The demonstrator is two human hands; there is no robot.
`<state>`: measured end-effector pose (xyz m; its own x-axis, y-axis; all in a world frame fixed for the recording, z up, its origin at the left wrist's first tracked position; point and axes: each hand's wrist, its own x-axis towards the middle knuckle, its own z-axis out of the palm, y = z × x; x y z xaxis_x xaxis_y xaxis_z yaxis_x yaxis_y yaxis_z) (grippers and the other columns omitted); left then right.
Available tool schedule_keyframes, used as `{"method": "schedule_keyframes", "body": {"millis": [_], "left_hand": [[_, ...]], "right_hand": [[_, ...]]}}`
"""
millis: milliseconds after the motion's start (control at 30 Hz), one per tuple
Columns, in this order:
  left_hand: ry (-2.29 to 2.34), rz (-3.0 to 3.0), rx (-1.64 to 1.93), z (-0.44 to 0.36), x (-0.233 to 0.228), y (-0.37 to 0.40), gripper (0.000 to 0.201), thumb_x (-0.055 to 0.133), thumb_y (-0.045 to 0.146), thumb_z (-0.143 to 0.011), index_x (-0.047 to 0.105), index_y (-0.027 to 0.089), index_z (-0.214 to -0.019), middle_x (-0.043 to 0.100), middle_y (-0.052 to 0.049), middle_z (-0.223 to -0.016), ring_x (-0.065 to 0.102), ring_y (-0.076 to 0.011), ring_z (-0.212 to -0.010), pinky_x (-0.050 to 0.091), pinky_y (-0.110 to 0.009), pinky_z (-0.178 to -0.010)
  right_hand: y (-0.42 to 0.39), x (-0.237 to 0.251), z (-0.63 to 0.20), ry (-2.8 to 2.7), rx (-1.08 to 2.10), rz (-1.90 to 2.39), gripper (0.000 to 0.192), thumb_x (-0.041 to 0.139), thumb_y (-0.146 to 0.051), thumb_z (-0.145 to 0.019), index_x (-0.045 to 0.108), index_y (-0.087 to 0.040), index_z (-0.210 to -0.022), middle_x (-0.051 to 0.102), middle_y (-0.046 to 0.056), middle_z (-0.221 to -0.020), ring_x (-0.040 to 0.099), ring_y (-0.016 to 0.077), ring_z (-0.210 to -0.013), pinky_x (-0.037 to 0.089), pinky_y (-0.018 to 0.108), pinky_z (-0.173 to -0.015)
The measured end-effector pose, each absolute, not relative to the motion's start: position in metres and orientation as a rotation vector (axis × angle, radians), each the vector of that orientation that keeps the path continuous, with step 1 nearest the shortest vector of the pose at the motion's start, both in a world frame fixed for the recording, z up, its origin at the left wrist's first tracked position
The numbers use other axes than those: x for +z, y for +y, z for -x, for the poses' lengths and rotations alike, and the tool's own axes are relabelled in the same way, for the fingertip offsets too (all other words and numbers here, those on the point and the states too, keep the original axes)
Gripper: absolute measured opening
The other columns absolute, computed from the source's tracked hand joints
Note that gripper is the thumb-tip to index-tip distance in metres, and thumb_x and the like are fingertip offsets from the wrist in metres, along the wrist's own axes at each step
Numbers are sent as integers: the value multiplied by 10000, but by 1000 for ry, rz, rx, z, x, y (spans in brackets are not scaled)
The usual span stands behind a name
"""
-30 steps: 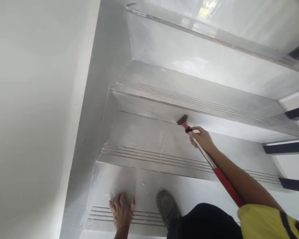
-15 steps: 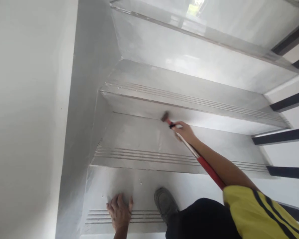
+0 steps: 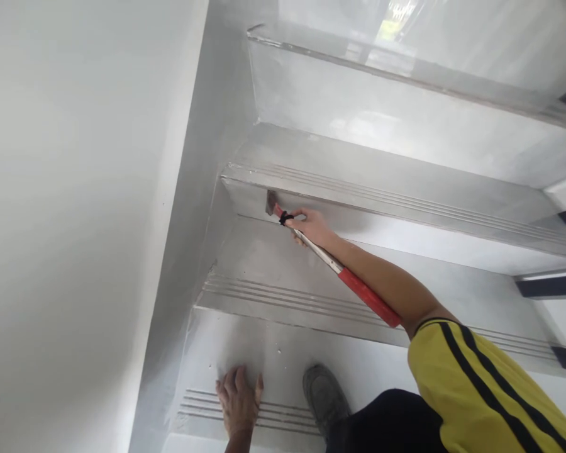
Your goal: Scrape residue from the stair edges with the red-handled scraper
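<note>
A long-handled scraper (image 3: 317,250) is in my right hand (image 3: 312,228), the fingers wrapped round its pale shaft just behind the black tie near the head. Its flat dark blade (image 3: 271,202) meets the stair riser (image 3: 396,229) just under the step's nosing, towards the left end. The red grip (image 3: 368,296) of the handle runs back along my forearm. My left hand (image 3: 239,399) rests on a lower grey step (image 3: 283,333) beside its grooved edge, fingers spread and holding nothing.
A grey skirting (image 3: 188,170) and a white wall (image 3: 75,189) border the stairs on the left. Dark railing bars (image 3: 551,286) stand at the right. My shoe (image 3: 325,396) is on the lower step. Small white crumbs (image 3: 279,352) lie on that step.
My right hand has moved the scraper leftwards and slightly up along the riser. The view has shifted so the stairs appear further right. My left hand stays on the step.
</note>
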<state>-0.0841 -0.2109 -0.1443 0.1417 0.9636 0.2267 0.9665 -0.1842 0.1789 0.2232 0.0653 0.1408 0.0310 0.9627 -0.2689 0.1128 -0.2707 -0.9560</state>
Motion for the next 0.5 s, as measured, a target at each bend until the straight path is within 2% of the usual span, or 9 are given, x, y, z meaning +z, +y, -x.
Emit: {"method": "schedule_keyframes", "body": {"millis": [267,500], "left_hand": [[-2036,2375,-457,83,-147,-213,495,455,482,-798,564,59,-1030,519,-163,-1038,429,-317,-1063,279,-561,-1008],[-2126,2377,-449,82,-144,-215,458,460,449,-807,566,79,-1056,518,-150,-1062,426,-307,-1080,261,-559,-1016]], "right_hand": [[18,139,-251,-910,1291,1558,428,681,-423,-691,470,-180,-973,581,-14,-505,512,120,-361,368,193,-292],[101,147,-159,-984,1416,1498,363,680,-344,-714,432,-193,-932,551,-17,-472,499,129,-352,370,213,-293]]}}
